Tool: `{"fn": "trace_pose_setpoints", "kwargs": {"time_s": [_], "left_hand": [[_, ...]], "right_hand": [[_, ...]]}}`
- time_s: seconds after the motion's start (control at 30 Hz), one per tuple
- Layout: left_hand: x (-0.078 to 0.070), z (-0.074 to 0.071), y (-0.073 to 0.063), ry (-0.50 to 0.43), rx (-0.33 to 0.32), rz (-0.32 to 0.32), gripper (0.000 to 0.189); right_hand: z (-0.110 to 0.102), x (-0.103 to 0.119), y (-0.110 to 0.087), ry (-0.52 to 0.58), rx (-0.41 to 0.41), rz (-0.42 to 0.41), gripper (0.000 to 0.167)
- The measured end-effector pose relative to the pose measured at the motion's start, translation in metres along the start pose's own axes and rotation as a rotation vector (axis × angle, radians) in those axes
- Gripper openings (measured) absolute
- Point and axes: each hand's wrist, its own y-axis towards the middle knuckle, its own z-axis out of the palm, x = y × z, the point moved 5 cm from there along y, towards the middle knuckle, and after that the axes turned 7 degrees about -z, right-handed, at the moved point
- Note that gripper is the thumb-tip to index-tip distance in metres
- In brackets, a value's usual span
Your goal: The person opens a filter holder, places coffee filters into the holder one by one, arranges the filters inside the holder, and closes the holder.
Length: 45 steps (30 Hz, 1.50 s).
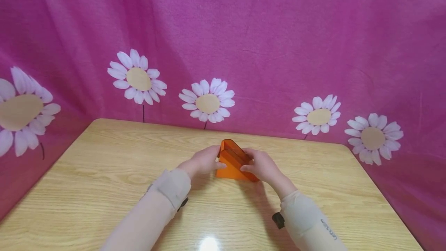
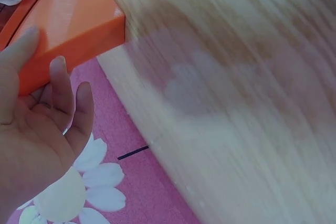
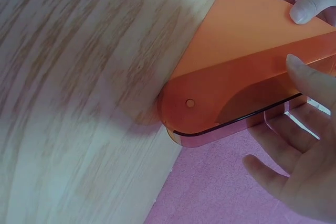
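Observation:
An orange wedge-shaped object (image 1: 230, 167) stands near the middle of the table, gripped from both sides. It has a solid orange body and see-through orange panels with rounded ends; one panel end has a small round hole, visible in the right wrist view. My left hand (image 1: 206, 160) pinches its left end, thumb on the near face and some fingers behind. Along the slanted see-through panel (image 3: 236, 95), my right hand (image 1: 262, 165) holds the object between thumb and fingers. In the left wrist view, the solid orange corner (image 2: 79, 19) sits between the left thumb and fingers.
A light wood-grain table (image 1: 115, 165) lies under both hands. Behind it and along its sides hangs a pink cloth (image 1: 265, 49) printed with several white daisies. Each wrist wears a pale wrap, with a small dark piece (image 1: 278, 220) showing at the right one.

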Motion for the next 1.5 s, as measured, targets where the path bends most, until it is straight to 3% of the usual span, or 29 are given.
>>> {"fn": "trace_pose_setpoints", "kwargs": {"time_s": [0.2,0.33,0.47,0.6,0.83,1.13,1.5], "left_hand": [[0.003,0.003,-0.004,0.010,-0.037,0.005,0.042],[0.006,0.004,-0.008,0.115,-0.087,-0.010,0.068],[0.010,0.001,-0.015,0.247,-0.180,-0.012,0.090],[0.014,-0.002,-0.022,0.274,-0.248,-0.002,0.100],[0.023,-0.002,-0.030,0.351,-0.252,-0.055,0.106],[0.032,0.003,-0.037,0.413,-0.233,-0.086,0.104],[0.035,0.002,-0.043,0.411,-0.220,-0.093,0.103]], "right_hand": [[0.003,-0.003,-0.002,0.019,0.026,0.019,0.061],[0.002,-0.003,-0.007,-0.021,0.028,0.007,0.085],[0.001,-0.004,-0.014,-0.107,0.032,0.003,0.101],[0.001,-0.005,-0.017,-0.160,0.038,0.032,0.110],[0.001,-0.014,-0.021,-0.216,0.064,0.073,0.117],[-0.004,-0.024,-0.031,-0.276,0.098,0.147,0.113],[-0.013,-0.033,-0.039,-0.297,0.101,0.163,0.115]]}}
